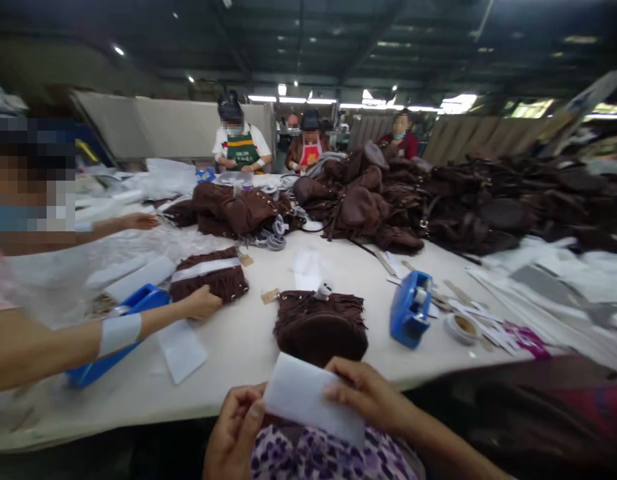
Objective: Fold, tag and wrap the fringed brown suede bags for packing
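Observation:
Between my two hands, in front of the table's near edge, is a folded piece of white paper (308, 399). My left hand (238, 427) pinches its left end between thumb and fingers. Across its upper right part lie the fingers of my right hand (366, 393), gripping it with the thumb hidden behind. Just beyond the paper, a dark brown fringed bag (321, 327) rests on the table, with a small white roll-like piece (323, 291) on top and a tan tag (270, 296) at its left.
A blue tape dispenser (411, 310) stands right of the bag, near a tape roll (462, 328). At left, a co-worker's hand (203, 303) touches another brown bag (208, 270) beside a second blue dispenser (146, 300). Brown bags (358, 200) are heaped behind.

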Demonstrator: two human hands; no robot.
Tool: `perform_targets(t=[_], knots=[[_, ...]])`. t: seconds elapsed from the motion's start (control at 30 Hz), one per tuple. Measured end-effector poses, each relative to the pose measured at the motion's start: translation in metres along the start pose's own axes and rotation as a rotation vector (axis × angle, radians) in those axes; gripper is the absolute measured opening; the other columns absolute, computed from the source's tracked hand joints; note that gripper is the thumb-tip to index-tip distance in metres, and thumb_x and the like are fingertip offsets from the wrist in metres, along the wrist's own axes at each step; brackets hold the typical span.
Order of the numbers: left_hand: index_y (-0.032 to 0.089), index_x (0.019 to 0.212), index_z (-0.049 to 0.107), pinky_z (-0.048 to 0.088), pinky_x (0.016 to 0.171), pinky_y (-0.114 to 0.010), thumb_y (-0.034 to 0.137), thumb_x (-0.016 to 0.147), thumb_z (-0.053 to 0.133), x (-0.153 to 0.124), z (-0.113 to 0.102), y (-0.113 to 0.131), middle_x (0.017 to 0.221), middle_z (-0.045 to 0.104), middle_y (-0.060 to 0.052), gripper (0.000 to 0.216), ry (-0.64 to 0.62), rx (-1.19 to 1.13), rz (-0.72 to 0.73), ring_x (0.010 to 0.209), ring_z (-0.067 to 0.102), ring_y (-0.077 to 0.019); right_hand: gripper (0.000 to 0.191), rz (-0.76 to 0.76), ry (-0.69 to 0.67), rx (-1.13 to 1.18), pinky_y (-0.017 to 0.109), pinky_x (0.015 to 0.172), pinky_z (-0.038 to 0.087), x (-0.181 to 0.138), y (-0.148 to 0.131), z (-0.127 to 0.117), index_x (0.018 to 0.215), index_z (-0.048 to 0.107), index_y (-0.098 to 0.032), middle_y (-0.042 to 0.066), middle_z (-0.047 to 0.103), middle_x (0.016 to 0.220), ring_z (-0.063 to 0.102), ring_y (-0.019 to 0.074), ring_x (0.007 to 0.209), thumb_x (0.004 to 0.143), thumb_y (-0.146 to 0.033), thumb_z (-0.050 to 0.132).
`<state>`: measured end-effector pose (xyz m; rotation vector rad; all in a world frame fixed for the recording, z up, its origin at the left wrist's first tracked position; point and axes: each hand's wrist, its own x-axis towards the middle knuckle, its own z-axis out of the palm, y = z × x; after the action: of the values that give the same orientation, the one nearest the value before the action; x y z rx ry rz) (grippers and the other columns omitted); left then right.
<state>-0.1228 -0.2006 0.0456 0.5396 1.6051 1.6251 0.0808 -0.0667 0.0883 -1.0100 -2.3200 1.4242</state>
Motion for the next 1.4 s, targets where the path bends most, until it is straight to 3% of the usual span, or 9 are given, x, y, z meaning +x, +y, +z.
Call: perform_targets(t=[0.2,0.37,0.47,0.6,0.77,0.93,1.1,1.27,1.4], knots=[[0.020,0.118,0.048,0.055,0.086,-0.044,0.058,0.076,0.064,0.044,0.039,-0.037,0.122,0.063,-0.015,0.059,-0.100,0.396,0.053,0.100,0.067,-0.0286,0.010,0.074,-0.063,-0.237,0.022,0.067,0.040,-0.041,0.029,-0.073,0.088,0.066,-0.021,-0.002,0.066,0.080,0.060,0.0150,0.075,0.090,-0.028,0.058],[0.016,0.146,0.019,0.049,0.090,-0.055,0.050,0.088,0.051,0.078,0.072,-0.047,0.116,0.066,-0.021,0.076,-0.018,0.641,0.130,0.099,0.068,-0.0349,0.012,-0.097,0.048,-0.401,0.025,0.077,0.044,0.003,0.022,-0.056,0.100,0.064,-0.022,0.002,0.067,0.096,0.063,0.0179,0.090,0.091,-0.023,0.055],[0.017,0.147,0.027,0.044,0.095,-0.059,0.038,0.091,0.042,0.091,0.080,-0.051,0.121,0.065,-0.022,0.062,0.005,0.646,0.142,0.108,0.065,-0.0370,0.026,-0.121,0.131,-0.528,0.030,0.084,0.047,0.027,0.031,-0.044,0.116,0.060,-0.022,0.006,0.067,0.108,0.064,0.0210,0.098,0.092,-0.020,0.052],[0.023,0.137,0.047,0.040,0.109,-0.039,0.026,0.086,0.045,0.104,0.074,-0.061,0.136,0.061,-0.008,0.051,-0.079,0.550,0.227,0.128,0.054,-0.0239,0.030,-0.081,0.215,-0.675,0.036,0.084,0.050,0.049,0.069,-0.036,0.120,0.061,-0.024,0.008,0.068,0.107,0.066,0.0250,0.098,0.093,-0.020,0.046],[0.024,0.125,0.060,0.044,0.105,-0.036,0.028,0.084,0.052,0.114,0.062,-0.062,0.124,0.068,-0.004,0.042,-0.200,0.426,0.272,0.120,0.060,-0.0229,0.029,-0.090,0.147,-0.541,0.037,0.082,0.052,0.061,0.087,-0.045,0.109,0.068,-0.028,0.006,0.069,0.102,0.067,0.0243,0.092,0.092,-0.022,0.044],[0.019,0.135,0.052,0.044,0.106,-0.039,0.042,0.087,0.054,0.116,0.055,-0.055,0.136,0.061,-0.011,0.052,-0.226,0.262,0.199,0.126,0.056,-0.0248,0.026,-0.115,-0.035,-0.111,0.029,0.081,0.053,0.039,0.069,-0.108,0.113,0.066,-0.029,0.005,0.071,0.105,0.067,0.0234,0.095,0.093,-0.037,0.053],[0.018,0.122,0.056,0.042,0.107,-0.041,0.047,0.086,0.057,0.118,0.055,-0.061,0.129,0.063,-0.012,0.047,-0.184,0.098,0.063,0.123,0.056,-0.0258,0.039,0.159,0.560,-0.260,0.034,0.083,0.052,0.067,0.103,-0.142,0.116,0.060,-0.015,0.012,0.070,0.108,0.066,0.0251,0.096,0.094,-0.043,0.044],[0.019,0.114,0.063,0.049,0.093,-0.034,0.048,0.077,0.069,0.125,0.051,-0.059,0.113,0.070,-0.006,0.048,-0.225,-0.005,-0.103,0.107,0.062,-0.0234,0.026,0.357,0.527,-0.488,0.037,0.083,0.050,0.094,0.138,-0.117,0.104,0.063,-0.011,0.014,0.070,0.095,0.064,0.0252,0.091,0.093,-0.030,0.048],[0.017,0.105,0.067,0.051,0.084,-0.031,0.046,0.075,0.072,0.127,0.047,-0.042,0.105,0.072,-0.005,0.042,-0.301,-0.078,-0.207,0.095,0.065,-0.0203,0.033,0.227,0.592,-0.655,0.048,0.105,0.036,0.077,0.082,-0.097,0.125,0.055,-0.012,0.021,0.057,0.131,0.049,0.0323,0.125,0.096,-0.024,0.047]])
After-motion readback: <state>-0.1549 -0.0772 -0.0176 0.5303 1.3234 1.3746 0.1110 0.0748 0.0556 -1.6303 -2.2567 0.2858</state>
